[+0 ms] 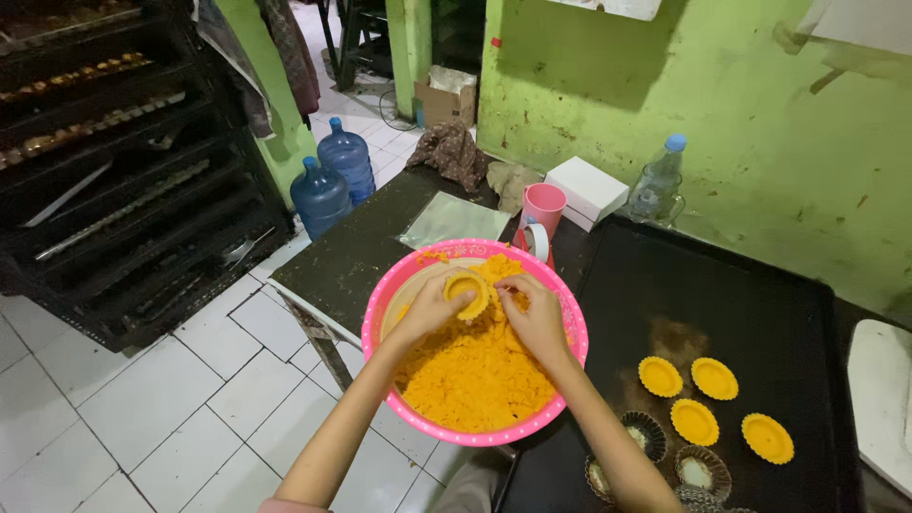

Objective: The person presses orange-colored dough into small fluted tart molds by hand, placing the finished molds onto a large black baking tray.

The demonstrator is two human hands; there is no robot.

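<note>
A pink plastic bowl (380,309) full of orange-yellow crumbly dough (475,370) sits at the near edge of a dark table. Over the bowl, my left hand (429,309) holds a small round tart mould lined with dough (467,290). My right hand (537,318) presses its fingertips against the same mould from the right. To the right, on a black baking tray (722,294), lie several pressed dough shells (712,378) and a few fluted metal moulds (646,432).
A pink cup (545,207), a white box (587,188) and a clear water bottle (657,185) stand near the green wall. Two blue water jugs (332,180) sit on the tiled floor. A black rack (104,171) stands at the left.
</note>
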